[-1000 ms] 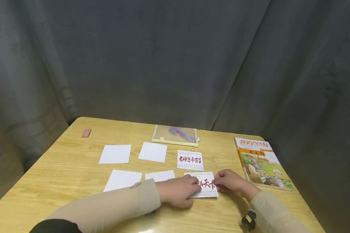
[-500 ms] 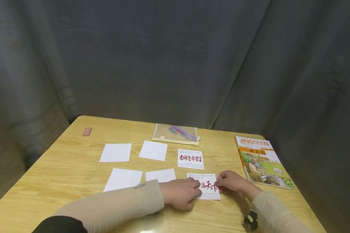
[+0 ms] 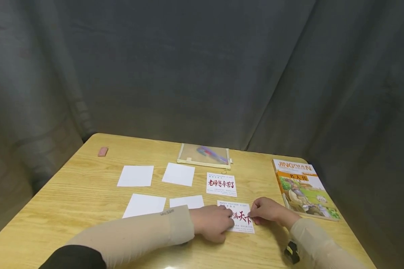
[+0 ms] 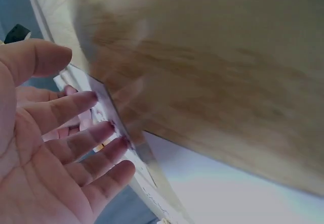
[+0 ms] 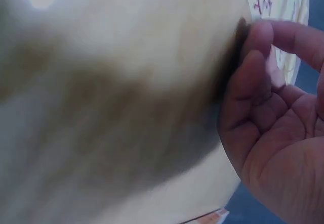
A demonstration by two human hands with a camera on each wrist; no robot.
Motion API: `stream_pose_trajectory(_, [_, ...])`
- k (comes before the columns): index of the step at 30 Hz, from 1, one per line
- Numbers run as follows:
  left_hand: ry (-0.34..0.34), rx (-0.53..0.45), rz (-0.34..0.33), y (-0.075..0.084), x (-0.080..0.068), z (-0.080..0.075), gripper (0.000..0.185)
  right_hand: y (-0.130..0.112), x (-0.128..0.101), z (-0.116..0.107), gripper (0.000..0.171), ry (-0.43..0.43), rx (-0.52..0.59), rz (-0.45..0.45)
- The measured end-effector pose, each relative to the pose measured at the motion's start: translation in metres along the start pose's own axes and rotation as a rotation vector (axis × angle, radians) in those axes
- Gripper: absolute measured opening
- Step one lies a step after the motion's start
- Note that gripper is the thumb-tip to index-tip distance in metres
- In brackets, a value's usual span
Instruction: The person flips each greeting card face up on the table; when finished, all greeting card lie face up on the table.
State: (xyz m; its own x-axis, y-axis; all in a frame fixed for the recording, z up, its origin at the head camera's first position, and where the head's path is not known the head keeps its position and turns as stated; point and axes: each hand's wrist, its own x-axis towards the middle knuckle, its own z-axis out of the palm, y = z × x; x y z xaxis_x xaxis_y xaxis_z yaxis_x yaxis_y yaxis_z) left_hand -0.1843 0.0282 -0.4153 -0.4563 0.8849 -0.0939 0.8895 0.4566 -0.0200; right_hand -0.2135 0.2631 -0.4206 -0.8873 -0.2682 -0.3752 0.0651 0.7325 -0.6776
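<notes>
Six cards lie in two rows on a pale wooden table (image 3: 70, 194) closed in by dark grey curtains (image 3: 202, 71). Four of them are blank white cards (image 3: 135, 176), and the far right one is a printed card (image 3: 222, 184) with red Chinese brush characters. At the near right, a second red-lettered card (image 3: 243, 218) lies flat on the wood between both hands. The left hand (image 3: 215, 223) covers its left edge with fingers lightly bent, and the right hand (image 3: 267, 211) touches its right edge with curled fingertips; whether either hand actually pinches the card cannot be told.

Only the head view shows the whole layout: a mesh pencil pouch (image 3: 203, 155) at the far middle, a pink eraser (image 3: 102, 151) at the far left, and a book (image 3: 303, 188) at the right headed "JINGDIAN" in orange.

Close up, the left wrist view shows the left fingertips (image 4: 109, 130) against the card's thin edge, the palm spread. The right wrist view is blurred, with the right fingertips (image 5: 255, 57) bent onto the wood beside red lettering.
</notes>
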Motion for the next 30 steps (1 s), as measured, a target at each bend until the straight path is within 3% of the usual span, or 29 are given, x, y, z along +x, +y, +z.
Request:
stream_pose_trajectory(4, [0.009,-0.036,-0.011,-0.006,-0.001,-0.001,0.028,-0.012,0.011,-0.005,0.015,0.002,-0.009,-0.044])
stream_pose_trajectory(8, [0.060,-0.136,-0.075,-0.026,-0.009,-0.010,0.040,-0.035,0.023,-0.008,0.012,0.024,-0.003,-0.081])
stream_pose_trajectory(13, [0.137,-0.243,-0.223,-0.069,-0.032,-0.024,0.047,-0.064,0.045,-0.004,0.016,0.005,0.127,-0.138])
stream_pose_trajectory(18, [0.168,-0.291,-0.367,-0.124,-0.064,-0.013,0.050,-0.086,0.071,0.007,0.029,-0.045,0.364,-0.189])
stream_pose_trajectory(21, [0.156,-0.288,-0.429,-0.149,-0.081,-0.003,0.052,-0.099,0.085,0.013,0.032,-0.033,0.434,-0.190])
stream_pose_trajectory(24, [0.122,-0.273,-0.474,-0.163,-0.092,0.006,0.055,-0.113,0.096,0.020,0.033,-0.004,0.466,-0.165])
stream_pose_trajectory(27, [0.077,-0.271,-0.491,-0.166,-0.097,0.013,0.060,-0.122,0.106,0.029,0.033,0.010,0.497,-0.150])
stream_pose_trajectory(30, [0.031,-0.292,-0.464,-0.163,-0.095,0.017,0.064,-0.128,0.114,0.039,0.035,0.011,0.535,-0.143])
